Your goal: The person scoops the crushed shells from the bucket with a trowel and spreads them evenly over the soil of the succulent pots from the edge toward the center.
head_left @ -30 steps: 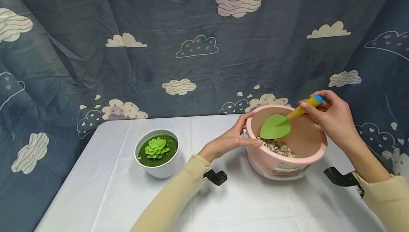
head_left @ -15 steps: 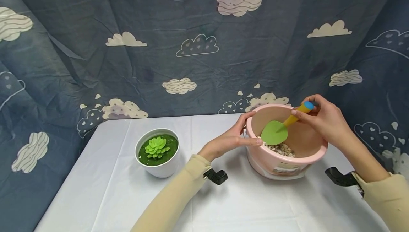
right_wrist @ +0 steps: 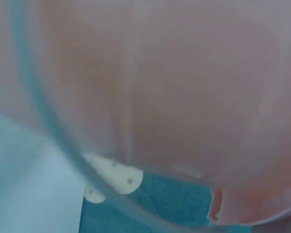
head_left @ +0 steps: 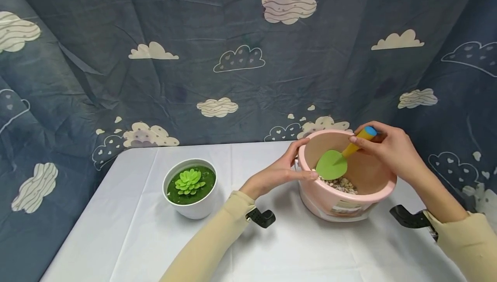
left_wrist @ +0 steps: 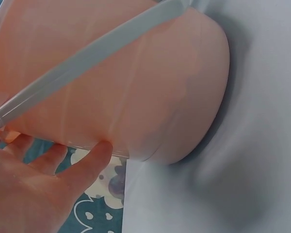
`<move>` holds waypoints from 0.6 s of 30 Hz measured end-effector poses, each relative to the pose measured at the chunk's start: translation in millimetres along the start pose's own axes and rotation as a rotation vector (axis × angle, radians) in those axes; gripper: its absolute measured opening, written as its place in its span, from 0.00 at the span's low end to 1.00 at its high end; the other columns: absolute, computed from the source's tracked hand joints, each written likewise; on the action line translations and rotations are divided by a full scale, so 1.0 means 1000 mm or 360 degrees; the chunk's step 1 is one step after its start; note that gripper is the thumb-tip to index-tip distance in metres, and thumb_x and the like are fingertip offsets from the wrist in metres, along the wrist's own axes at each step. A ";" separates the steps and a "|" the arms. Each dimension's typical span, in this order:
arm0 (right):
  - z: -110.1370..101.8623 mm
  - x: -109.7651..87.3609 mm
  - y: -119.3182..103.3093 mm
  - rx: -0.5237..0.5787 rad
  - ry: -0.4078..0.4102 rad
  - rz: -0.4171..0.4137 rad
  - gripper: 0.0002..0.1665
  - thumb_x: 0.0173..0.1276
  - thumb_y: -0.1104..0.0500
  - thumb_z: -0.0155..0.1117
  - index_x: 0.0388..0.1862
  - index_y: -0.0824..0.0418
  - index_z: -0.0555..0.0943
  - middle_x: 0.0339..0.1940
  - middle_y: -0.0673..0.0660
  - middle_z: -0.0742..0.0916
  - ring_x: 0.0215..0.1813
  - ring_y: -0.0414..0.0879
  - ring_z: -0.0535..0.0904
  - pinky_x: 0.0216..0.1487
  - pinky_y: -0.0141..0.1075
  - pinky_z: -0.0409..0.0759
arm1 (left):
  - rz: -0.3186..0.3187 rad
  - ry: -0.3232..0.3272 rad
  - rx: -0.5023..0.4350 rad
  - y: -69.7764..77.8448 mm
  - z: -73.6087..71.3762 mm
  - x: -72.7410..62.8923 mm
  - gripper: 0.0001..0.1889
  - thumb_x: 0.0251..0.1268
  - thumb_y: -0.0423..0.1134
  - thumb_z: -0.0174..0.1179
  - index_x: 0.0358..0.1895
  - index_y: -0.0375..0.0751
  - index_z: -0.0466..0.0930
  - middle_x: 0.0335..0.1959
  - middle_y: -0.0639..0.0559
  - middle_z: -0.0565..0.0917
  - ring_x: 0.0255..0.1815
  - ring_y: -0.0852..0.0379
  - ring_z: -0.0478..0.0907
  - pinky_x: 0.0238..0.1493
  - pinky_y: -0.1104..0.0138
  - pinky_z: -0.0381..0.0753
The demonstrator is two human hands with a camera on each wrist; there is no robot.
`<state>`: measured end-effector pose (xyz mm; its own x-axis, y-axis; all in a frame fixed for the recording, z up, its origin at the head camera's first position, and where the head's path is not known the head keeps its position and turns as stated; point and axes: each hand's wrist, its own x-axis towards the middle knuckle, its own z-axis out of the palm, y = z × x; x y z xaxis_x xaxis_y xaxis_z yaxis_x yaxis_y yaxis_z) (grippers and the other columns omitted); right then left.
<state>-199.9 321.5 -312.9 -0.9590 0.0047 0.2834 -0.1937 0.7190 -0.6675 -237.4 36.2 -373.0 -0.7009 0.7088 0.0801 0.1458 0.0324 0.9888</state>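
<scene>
A pink bucket (head_left: pixel 363 200) stands on the table, with small beige pebbles (head_left: pixel 341 185) on its bottom. My left hand (head_left: pixel 277 174) holds its left side, thumb at the near rim and fingers round the far side. In the left wrist view, the left fingers (left_wrist: pixel 89 165) lie against the bucket wall (left_wrist: pixel 136 87) below its pale handle. Over the bucket's right rim, my right hand (head_left: pixel 392 148) pinches the yellow, blue-tipped grip of a toy shovel. The green blade of this shovel (head_left: pixel 331 165) slants down at the pebbles. Only the bucket's wall (right_wrist: pixel 184 87) and handle show in the right wrist view.
Left of the bucket, a white pot (head_left: pixel 194 210) with a green succulent (head_left: pixel 189 182) stands on the white-covered table (head_left: pixel 295 251). A dark blue cloth (head_left: pixel 233 10) with cloud prints hangs right behind the table and along both sides.
My right hand has lowered the shovel and moved it a little left, bringing its blade down to the pebbles. My left hand keeps its place on the bucket.
</scene>
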 end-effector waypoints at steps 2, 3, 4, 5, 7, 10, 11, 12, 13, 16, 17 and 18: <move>0.001 0.002 -0.001 0.0077 -0.0028 0.0027 0.23 0.66 0.46 0.69 0.51 0.59 0.80 0.41 0.61 0.84 0.37 0.44 0.82 0.36 0.29 0.83 | 0.0002 0.0002 0.0002 -0.001 0.000 0.000 0.46 0.55 0.50 0.70 0.75 0.73 0.52 0.72 0.77 0.52 0.74 0.62 0.49 0.68 0.52 0.57; 0.001 0.003 0.000 0.0107 -0.0049 0.0031 0.23 0.66 0.47 0.69 0.52 0.60 0.80 0.42 0.61 0.83 0.38 0.44 0.82 0.36 0.31 0.83 | 0.0005 0.0004 0.0004 -0.001 0.000 0.001 0.46 0.56 0.50 0.70 0.75 0.73 0.52 0.72 0.77 0.52 0.73 0.63 0.50 0.68 0.52 0.58; 0.001 0.004 0.000 0.0130 -0.0070 0.0033 0.23 0.66 0.47 0.68 0.52 0.62 0.79 0.42 0.62 0.83 0.38 0.44 0.83 0.36 0.32 0.84 | 0.0010 0.0004 0.0002 -0.002 0.000 0.001 0.46 0.56 0.50 0.70 0.75 0.73 0.52 0.72 0.77 0.53 0.73 0.63 0.51 0.67 0.52 0.58; 0.001 0.005 0.000 0.0148 -0.0090 0.0033 0.24 0.67 0.48 0.68 0.53 0.63 0.79 0.43 0.63 0.83 0.38 0.43 0.83 0.36 0.33 0.84 | 0.0015 0.0006 0.0003 -0.003 0.000 0.001 0.45 0.56 0.49 0.70 0.75 0.73 0.52 0.72 0.77 0.53 0.72 0.63 0.52 0.67 0.52 0.58; 0.001 0.006 0.001 0.0146 -0.0112 0.0031 0.24 0.68 0.49 0.67 0.54 0.64 0.77 0.44 0.65 0.82 0.38 0.42 0.83 0.35 0.33 0.84 | 0.0025 0.0006 0.0011 -0.003 0.000 0.001 0.45 0.56 0.49 0.70 0.75 0.73 0.52 0.72 0.76 0.53 0.72 0.63 0.53 0.67 0.52 0.58; 0.001 0.006 0.001 0.0119 -0.0126 0.0029 0.25 0.69 0.49 0.66 0.55 0.65 0.77 0.44 0.66 0.82 0.38 0.41 0.83 0.35 0.31 0.84 | 0.0028 -0.0005 0.0010 -0.003 0.001 0.001 0.45 0.56 0.50 0.70 0.74 0.74 0.52 0.72 0.77 0.53 0.72 0.63 0.52 0.68 0.50 0.57; 0.001 0.006 0.001 0.0113 -0.0126 0.0032 0.25 0.69 0.49 0.66 0.55 0.65 0.77 0.44 0.66 0.82 0.38 0.41 0.83 0.35 0.31 0.84 | 0.0027 -0.0007 0.0012 -0.003 0.001 0.001 0.45 0.56 0.50 0.70 0.74 0.75 0.52 0.72 0.78 0.52 0.73 0.63 0.52 0.68 0.49 0.57; 0.001 0.006 0.001 0.0112 -0.0127 0.0037 0.25 0.70 0.48 0.65 0.55 0.65 0.76 0.44 0.66 0.82 0.38 0.42 0.83 0.35 0.31 0.84 | 0.0027 -0.0008 0.0013 -0.003 0.001 0.001 0.45 0.56 0.50 0.70 0.74 0.75 0.52 0.72 0.78 0.52 0.73 0.62 0.52 0.68 0.49 0.57; 0.001 0.006 0.001 0.0116 -0.0131 0.0041 0.25 0.70 0.48 0.65 0.55 0.65 0.76 0.45 0.66 0.81 0.38 0.43 0.83 0.35 0.32 0.84 | 0.0029 -0.0011 0.0010 -0.003 0.001 0.001 0.45 0.56 0.50 0.70 0.74 0.75 0.52 0.72 0.78 0.52 0.73 0.61 0.52 0.68 0.49 0.57; 0.002 0.007 0.000 0.0137 -0.0141 0.0058 0.26 0.71 0.47 0.63 0.56 0.66 0.76 0.46 0.65 0.81 0.40 0.44 0.83 0.36 0.33 0.84 | 0.0041 -0.0012 -0.0002 -0.002 0.000 0.001 0.46 0.57 0.49 0.70 0.75 0.73 0.52 0.73 0.75 0.53 0.74 0.58 0.52 0.68 0.50 0.57; 0.002 0.008 -0.001 0.0140 -0.0143 0.0067 0.26 0.71 0.47 0.63 0.56 0.65 0.76 0.46 0.65 0.81 0.41 0.45 0.82 0.37 0.33 0.84 | 0.0047 -0.0012 -0.0005 -0.002 0.000 0.001 0.46 0.57 0.48 0.70 0.75 0.72 0.52 0.73 0.73 0.53 0.74 0.57 0.53 0.68 0.50 0.57; 0.003 0.009 -0.001 0.0145 -0.0144 0.0074 0.26 0.71 0.47 0.63 0.57 0.65 0.75 0.47 0.65 0.81 0.41 0.46 0.82 0.37 0.34 0.84 | 0.0052 -0.0010 -0.0010 -0.002 0.000 0.001 0.46 0.57 0.47 0.70 0.75 0.72 0.52 0.73 0.73 0.53 0.74 0.57 0.53 0.69 0.49 0.56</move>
<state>-208.4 318.8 -311.5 -0.9813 -0.0291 0.1901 -0.1626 0.6533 -0.7394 -238.5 36.6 -374.9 -0.6914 0.7138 0.1114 0.1639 0.0048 0.9865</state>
